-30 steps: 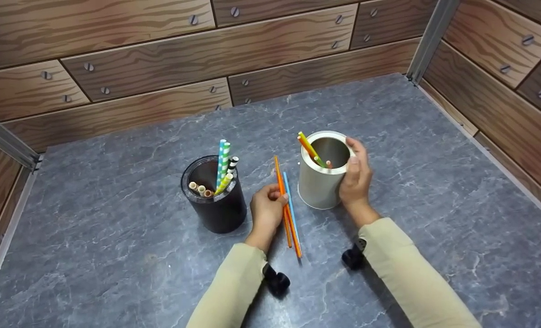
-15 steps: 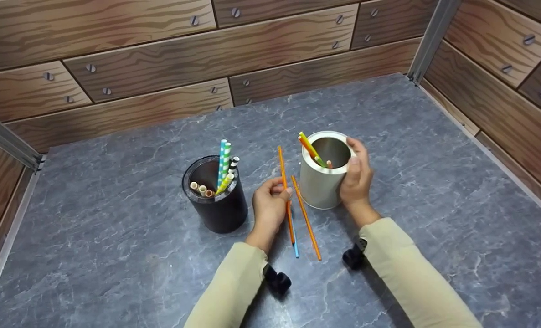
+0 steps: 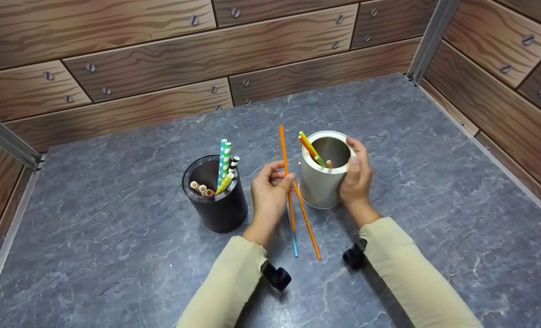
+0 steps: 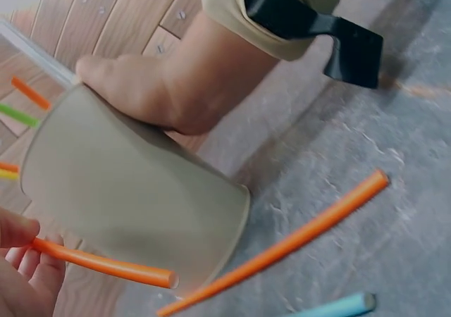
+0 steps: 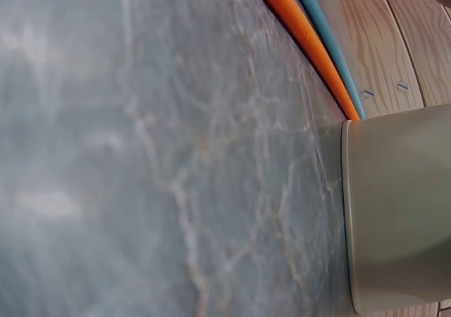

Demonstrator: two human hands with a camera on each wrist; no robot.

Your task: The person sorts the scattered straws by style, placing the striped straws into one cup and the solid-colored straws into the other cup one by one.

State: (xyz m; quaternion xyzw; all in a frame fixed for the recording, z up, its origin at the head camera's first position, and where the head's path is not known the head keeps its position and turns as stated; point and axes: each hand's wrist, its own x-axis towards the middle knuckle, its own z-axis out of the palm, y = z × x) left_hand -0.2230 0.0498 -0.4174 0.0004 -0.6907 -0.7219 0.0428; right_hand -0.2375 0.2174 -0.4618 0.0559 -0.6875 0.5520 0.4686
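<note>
My left hand (image 3: 270, 193) pinches an orange straw (image 3: 283, 146) between thumb and fingers, in the middle of the head view. Its lower end, seen in the left wrist view, hangs above the table beside the white canister (image 3: 318, 189). A second orange straw (image 3: 309, 225) lies on the table just right of that hand. Partly covered by the held straw is a blue straw (image 3: 296, 248), also on the table. My right hand (image 3: 358, 182) grips the white canister from its right side, thumb at the rim. Several coloured straws (image 3: 310, 148) lean inside that canister.
Left of my left hand stands a black canister (image 3: 220, 214) holding several patterned straws (image 3: 224, 164). Wood-patterned walls (image 3: 161, 59) enclose the grey marbled table (image 3: 106, 255) at the back and sides.
My left hand has picked up one orange straw and raised it away from me. The other orange straw has shifted right, apart from the blue one. My right hand stays on the white canister.
</note>
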